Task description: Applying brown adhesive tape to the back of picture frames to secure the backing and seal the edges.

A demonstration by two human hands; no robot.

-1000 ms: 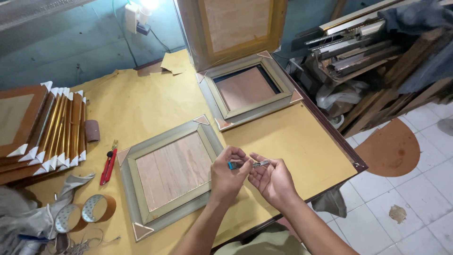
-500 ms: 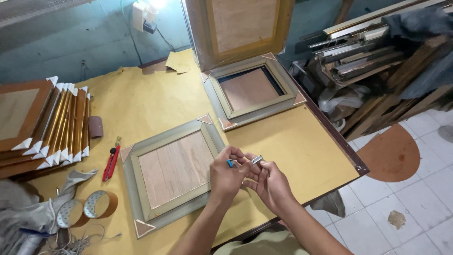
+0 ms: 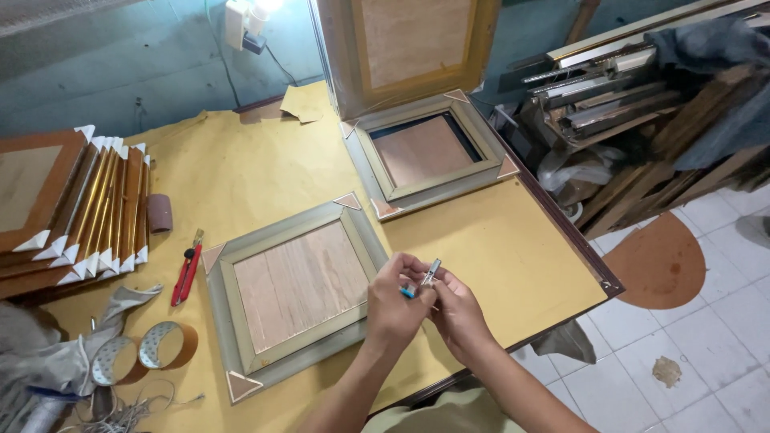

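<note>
**Two hands, one small tool**

Low in the middle of the head view, both hands meet over the front edge of the yellow table [image 3: 497,256]. L hand [image 3: 393,309] is curled up, fingers pinching a small tool [image 3: 427,277] w/ a shiny metal tip & a bit of blue at its lower end. R hand [image 3: 459,314] is curled too, fingers touching the same tool from the other side. Tool points up & a bit to the right. It sits just right of the near picture frame [image 3: 293,289], not touching it.

That near frame lies flat, back side up, grey-green w/ a wood board in the middle & paper corner caps. A 2nd frame [image 3: 429,152] like it lies flat in the upper middle, well apart from the hands. A big gold frame [image 3: 409,48] stands tilted behind it at the top.

Left side: a red cutter knife [image 3: 185,275] lies just left of the near frame. A stack of gold frames [image 3: 80,200] w/ white corner caps leans at the far left. Two tape rolls [image 3: 144,353] sit at lower left, next to grey cloth & some thin cord.

Upper right: a pile of wood & metal strips [image 3: 634,88] off the table. Lower right: white floor tiles & a brown round board [image 3: 662,261].
</note>
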